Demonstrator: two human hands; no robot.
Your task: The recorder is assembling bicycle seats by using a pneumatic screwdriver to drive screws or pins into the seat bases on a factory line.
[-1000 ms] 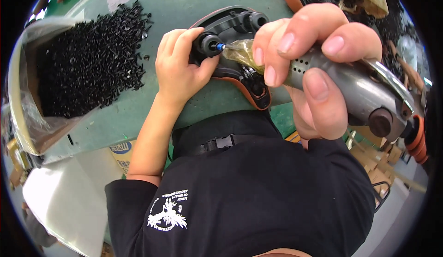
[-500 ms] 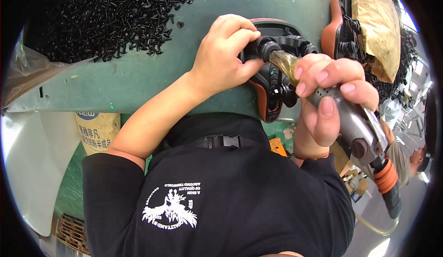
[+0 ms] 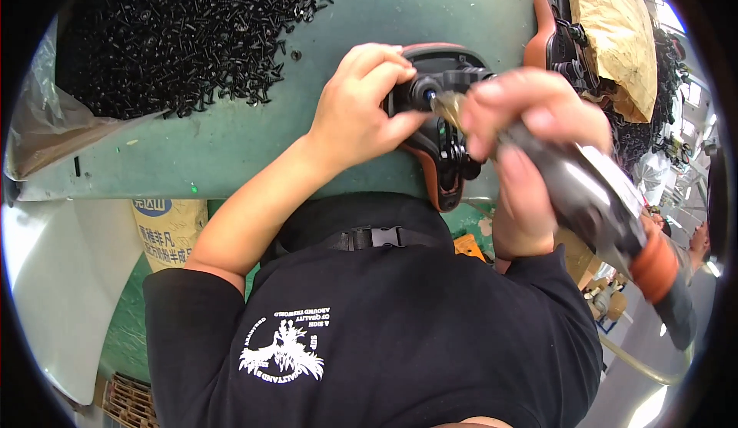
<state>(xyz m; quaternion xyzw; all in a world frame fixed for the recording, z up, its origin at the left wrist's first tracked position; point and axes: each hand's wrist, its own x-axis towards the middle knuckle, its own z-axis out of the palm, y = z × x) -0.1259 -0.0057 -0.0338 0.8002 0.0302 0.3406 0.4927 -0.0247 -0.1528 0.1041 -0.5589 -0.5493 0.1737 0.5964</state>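
Left fingers (image 3: pixel 390 76): clamped on saddle's (image 3: pixel 442 147) wide end, nearer.
Right fingers (image 3: pixel 511 93): wrapped round driver (image 3: pixel 592 189).
Saddle: on bench (image 3: pixel 369 13), left of driver tip, long axis toward me.

The driver (image 3: pixel 588 189) looks glossy metal; saddle underside (image 3: pixel 450 59), matt plastic; shirt (image 3: pixel 430 320), matt cloth; wrapping (image 3: pixel 615 32), crinkled paper.

The saddle (image 3: pixel 444 155) is black and brown, the driver (image 3: pixel 580 186) grey with orange, the table (image 3: pixel 384 5) green
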